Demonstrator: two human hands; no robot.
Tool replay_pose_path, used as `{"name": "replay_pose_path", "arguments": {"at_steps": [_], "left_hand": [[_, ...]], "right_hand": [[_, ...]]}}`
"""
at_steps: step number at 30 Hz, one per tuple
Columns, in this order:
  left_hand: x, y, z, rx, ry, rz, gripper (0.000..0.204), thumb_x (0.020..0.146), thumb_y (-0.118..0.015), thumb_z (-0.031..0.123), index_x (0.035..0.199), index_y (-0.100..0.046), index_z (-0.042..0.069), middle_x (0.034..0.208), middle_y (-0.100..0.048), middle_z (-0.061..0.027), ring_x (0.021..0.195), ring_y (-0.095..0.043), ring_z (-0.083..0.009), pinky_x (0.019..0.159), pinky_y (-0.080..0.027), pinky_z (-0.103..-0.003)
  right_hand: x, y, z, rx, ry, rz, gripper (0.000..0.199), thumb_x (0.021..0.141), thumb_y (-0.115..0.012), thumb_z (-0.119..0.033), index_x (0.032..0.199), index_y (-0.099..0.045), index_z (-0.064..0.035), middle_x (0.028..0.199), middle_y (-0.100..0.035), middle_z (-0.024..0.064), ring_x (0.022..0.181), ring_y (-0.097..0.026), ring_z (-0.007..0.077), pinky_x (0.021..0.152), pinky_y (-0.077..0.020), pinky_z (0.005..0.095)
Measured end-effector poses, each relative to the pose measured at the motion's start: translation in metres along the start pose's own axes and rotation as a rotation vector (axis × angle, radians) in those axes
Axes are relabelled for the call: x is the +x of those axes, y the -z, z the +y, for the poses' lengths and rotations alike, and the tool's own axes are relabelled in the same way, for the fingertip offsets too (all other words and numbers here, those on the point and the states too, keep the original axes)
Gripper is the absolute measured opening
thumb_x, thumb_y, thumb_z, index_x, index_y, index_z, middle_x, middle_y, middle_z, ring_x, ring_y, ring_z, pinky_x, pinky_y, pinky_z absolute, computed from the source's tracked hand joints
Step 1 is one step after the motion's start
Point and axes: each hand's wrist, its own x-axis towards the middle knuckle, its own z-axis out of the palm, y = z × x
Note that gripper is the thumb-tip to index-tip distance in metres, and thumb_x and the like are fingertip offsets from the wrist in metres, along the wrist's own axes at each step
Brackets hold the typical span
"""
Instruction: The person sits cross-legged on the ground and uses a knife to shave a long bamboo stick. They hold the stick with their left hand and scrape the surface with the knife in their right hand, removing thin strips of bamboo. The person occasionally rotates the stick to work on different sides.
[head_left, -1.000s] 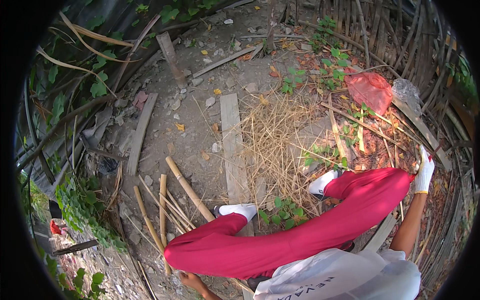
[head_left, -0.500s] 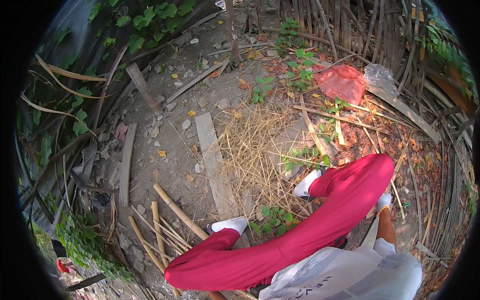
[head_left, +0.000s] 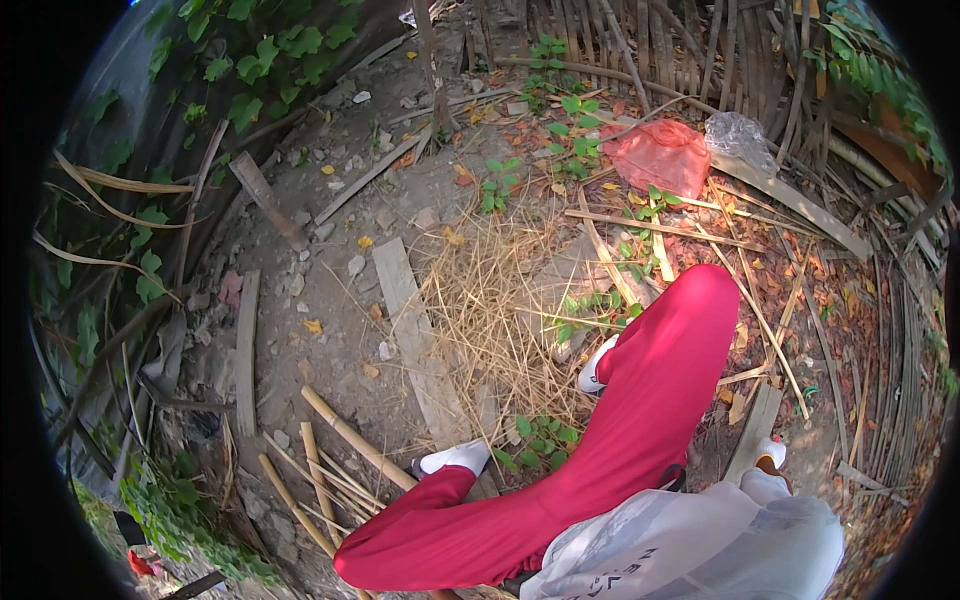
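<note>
My right hand [head_left: 778, 449], in a white glove with an orange cuff, is low on the right beside my hip. Close to it a short grey plank [head_left: 755, 432] lies on the ground. The glove is small and seen from behind, so its fingers and anything in them cannot be made out. My left hand is not in sight; my leg in dark red trousers [head_left: 560, 500] covers that side. Several pale bamboo sticks [head_left: 345, 435] lie by my left foot. Dry straw [head_left: 500, 300] is spread between my feet.
A longer grey board [head_left: 405, 310] lies left of the straw. Further off are a red plastic bag [head_left: 660, 158] and a clear plastic bag [head_left: 741, 138]. A stick fence [head_left: 680, 50] stands at the back, and a leafy dark sheet [head_left: 120, 110] hangs on the left.
My right hand has drawn back toward my body, uncovering more of the short plank. My right knee has risen and shifted left, and the whole view has turned slightly.
</note>
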Motion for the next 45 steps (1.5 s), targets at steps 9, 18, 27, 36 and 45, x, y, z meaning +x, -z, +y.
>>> {"name": "replay_pose_path", "arguments": {"at_steps": [9, 18, 27, 36, 45], "left_hand": [[-0.023, 0.044, 0.056, -0.110, 0.167, 0.000, 0.050, 0.103, -0.033, 0.040, 0.135, -0.064, 0.017, 0.145, -0.060, -0.0116, 0.135, -0.056, -0.0310, 0.109, -0.042, -0.044], [-0.075, 0.129, 0.125, -0.109, 0.364, -0.205, 0.055, 0.102, -0.035, 0.048, 0.140, -0.061, 0.018, 0.146, -0.059, -0.0114, 0.137, -0.053, -0.0332, 0.113, -0.039, -0.041], [0.008, -0.068, -0.062, -0.696, 0.319, 0.156, 0.056, 0.105, -0.033, 0.050, 0.145, -0.057, 0.019, 0.151, -0.057, -0.0044, 0.139, -0.052, -0.0232, 0.112, -0.039, -0.039], [-0.024, 0.040, 0.045, -0.277, 0.168, 0.056, 0.044, 0.105, -0.039, 0.033, 0.131, -0.066, 0.010, 0.137, -0.065, -0.0151, 0.127, -0.061, -0.0313, 0.107, -0.046, -0.037], [-0.015, 0.038, 0.042, -0.420, 0.290, -0.039, 0.053, 0.105, -0.036, 0.043, 0.144, -0.058, 0.015, 0.151, -0.056, -0.0069, 0.139, -0.052, -0.0235, 0.115, -0.038, -0.034]], "right_hand": [[0.040, 0.012, -0.076, 0.079, 0.254, 0.052, 0.036, 0.085, -0.066, -0.027, 0.105, -0.074, 0.0013, 0.105, -0.073, 0.0269, 0.104, -0.069, 0.0444, 0.088, -0.0540, 0.0489], [0.089, -0.005, -0.193, 0.023, 0.495, -0.085, 0.031, 0.094, -0.065, -0.027, 0.113, -0.070, -0.0027, 0.103, -0.072, 0.0247, 0.098, -0.070, 0.0408, 0.083, -0.0536, 0.0465], [0.104, -0.091, -0.249, -0.188, 0.645, -0.364, 0.038, 0.090, -0.061, -0.020, 0.126, -0.062, -0.0066, 0.119, -0.064, 0.0248, 0.112, -0.063, 0.0448, 0.093, -0.0525, 0.0458], [0.078, -0.012, -0.255, -0.205, 0.532, -0.267, 0.052, 0.087, -0.070, -0.022, 0.134, -0.054, -0.0061, 0.126, -0.066, 0.0222, 0.117, -0.065, 0.0400, 0.100, -0.0529, 0.0469], [0.041, 0.037, -0.253, -0.183, 0.834, 0.033, 0.025, 0.093, -0.066, -0.030, 0.096, -0.068, -0.0056, 0.091, -0.071, 0.0227, 0.091, -0.068, 0.0448, 0.076, -0.0537, 0.0521]]}}
